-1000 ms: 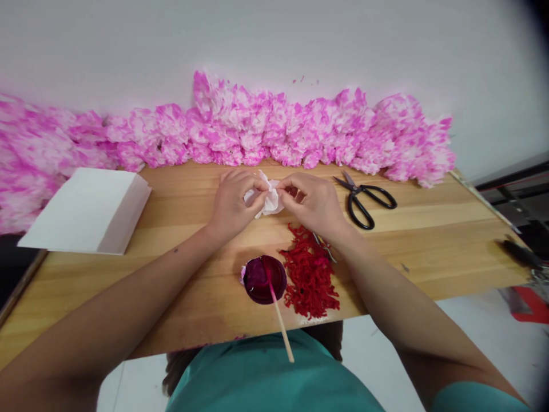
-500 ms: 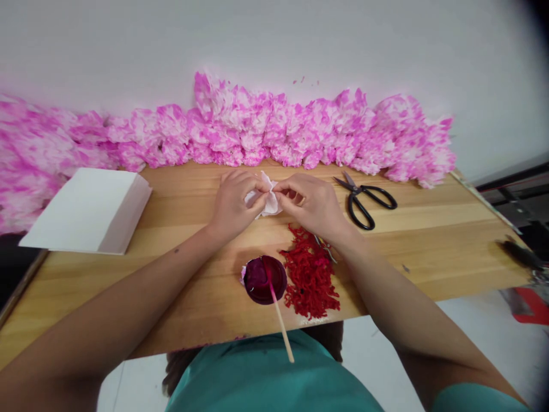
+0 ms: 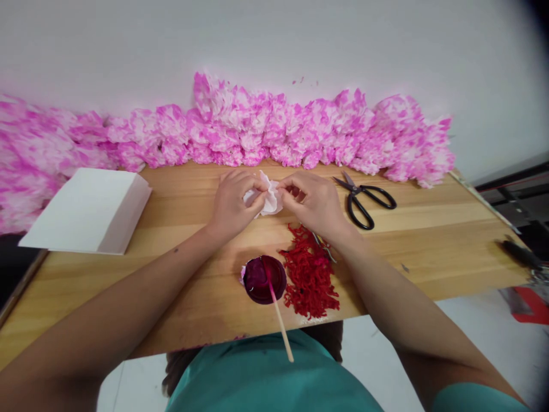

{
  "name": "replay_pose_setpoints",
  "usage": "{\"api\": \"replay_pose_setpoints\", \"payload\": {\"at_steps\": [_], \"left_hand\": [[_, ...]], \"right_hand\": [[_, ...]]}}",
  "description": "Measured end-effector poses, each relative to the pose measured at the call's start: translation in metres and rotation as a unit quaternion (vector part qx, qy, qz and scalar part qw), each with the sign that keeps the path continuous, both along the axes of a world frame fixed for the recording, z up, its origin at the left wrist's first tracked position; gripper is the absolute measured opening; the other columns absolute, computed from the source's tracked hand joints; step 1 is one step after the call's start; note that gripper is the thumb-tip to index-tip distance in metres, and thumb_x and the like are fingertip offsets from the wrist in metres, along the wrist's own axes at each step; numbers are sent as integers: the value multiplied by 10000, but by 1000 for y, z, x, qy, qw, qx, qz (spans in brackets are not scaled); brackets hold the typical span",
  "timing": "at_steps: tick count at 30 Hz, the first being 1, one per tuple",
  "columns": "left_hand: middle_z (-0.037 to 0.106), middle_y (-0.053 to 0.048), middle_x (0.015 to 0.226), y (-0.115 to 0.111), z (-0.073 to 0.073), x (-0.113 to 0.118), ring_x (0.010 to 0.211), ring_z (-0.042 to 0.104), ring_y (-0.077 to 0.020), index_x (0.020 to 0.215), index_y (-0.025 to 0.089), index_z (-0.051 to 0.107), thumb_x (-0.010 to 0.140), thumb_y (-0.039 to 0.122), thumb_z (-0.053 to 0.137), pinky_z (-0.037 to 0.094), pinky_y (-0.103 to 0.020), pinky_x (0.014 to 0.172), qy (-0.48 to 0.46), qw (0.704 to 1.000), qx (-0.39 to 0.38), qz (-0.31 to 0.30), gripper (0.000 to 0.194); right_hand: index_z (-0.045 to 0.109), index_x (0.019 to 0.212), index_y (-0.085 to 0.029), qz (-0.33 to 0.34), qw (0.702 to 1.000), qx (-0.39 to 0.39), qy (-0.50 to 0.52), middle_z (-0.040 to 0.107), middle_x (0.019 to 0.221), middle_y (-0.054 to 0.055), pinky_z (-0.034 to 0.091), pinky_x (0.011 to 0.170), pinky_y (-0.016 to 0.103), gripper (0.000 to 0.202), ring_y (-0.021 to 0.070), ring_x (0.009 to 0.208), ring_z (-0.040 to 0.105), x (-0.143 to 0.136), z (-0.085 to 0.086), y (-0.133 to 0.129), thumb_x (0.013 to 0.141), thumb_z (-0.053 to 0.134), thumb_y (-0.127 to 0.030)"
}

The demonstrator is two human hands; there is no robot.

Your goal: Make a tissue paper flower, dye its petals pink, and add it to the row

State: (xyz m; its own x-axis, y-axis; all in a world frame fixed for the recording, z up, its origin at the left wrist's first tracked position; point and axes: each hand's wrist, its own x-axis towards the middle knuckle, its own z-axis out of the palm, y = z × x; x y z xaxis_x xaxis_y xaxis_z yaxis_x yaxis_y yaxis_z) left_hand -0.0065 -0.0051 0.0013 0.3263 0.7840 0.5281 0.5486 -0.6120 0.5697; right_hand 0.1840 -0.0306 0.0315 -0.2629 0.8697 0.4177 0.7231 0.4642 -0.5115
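Over the middle of the wooden table (image 3: 180,200), a crumpled pale pink paper piece (image 3: 271,201) is between my two hands. My left hand (image 3: 238,200) pinches it from the left with thumb and index finger. From the right, my right hand (image 3: 311,200) has its thumb and fingertips closed on the paper's right edge. Nearer to me stands a small bowl of dark magenta liquid (image 3: 274,280), with a wooden stick (image 3: 283,331) leaning out of it. A bundle of red yarn pieces (image 3: 311,280) lies just right of the bowl.
Black-handled scissors (image 3: 364,200) lie right of my right hand. A white paper stack (image 3: 86,212) is at the left. Pink and white paper flowers (image 3: 266,129) line the table's back edge along the wall. A dark object (image 3: 521,253) sits at the far right.
My right hand's fingertips have shifted slightly right, away from the paper's centre. My left hand has hardly moved and keeps its pinch.
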Motion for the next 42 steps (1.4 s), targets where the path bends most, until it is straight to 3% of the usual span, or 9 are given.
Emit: {"api": "replay_pose_setpoints", "payload": {"at_steps": [7,30,42], "left_hand": [[731,-18,912,-1,2,2,923,639,-212,813,227,662,860,241,626,442,-395,888,0,1000,-10,-24,61],[735,-13,901,-2,3,2,926,637,-211,786,228,645,853,223,619,434,-398,900,9,999,9,-30,72],[728,-14,874,-1,3,1,897,636,-215,794,229,639,850,241,617,435,-401,875,3,1000,-2,-24,62]], "right_hand": [[693,891,-209,22,1000,-9,-13,680,804,27,415,644,285,99,156,710,577,-1,-4,0,895,597,-231],[664,801,-204,22,1000,0,-18,643,746,16,396,637,283,103,151,691,553,-3,-4,-3,871,590,-193],[684,850,-201,20,1000,4,-6,677,784,29,420,656,291,116,155,702,572,-1,-3,-1,900,583,-228]]}}
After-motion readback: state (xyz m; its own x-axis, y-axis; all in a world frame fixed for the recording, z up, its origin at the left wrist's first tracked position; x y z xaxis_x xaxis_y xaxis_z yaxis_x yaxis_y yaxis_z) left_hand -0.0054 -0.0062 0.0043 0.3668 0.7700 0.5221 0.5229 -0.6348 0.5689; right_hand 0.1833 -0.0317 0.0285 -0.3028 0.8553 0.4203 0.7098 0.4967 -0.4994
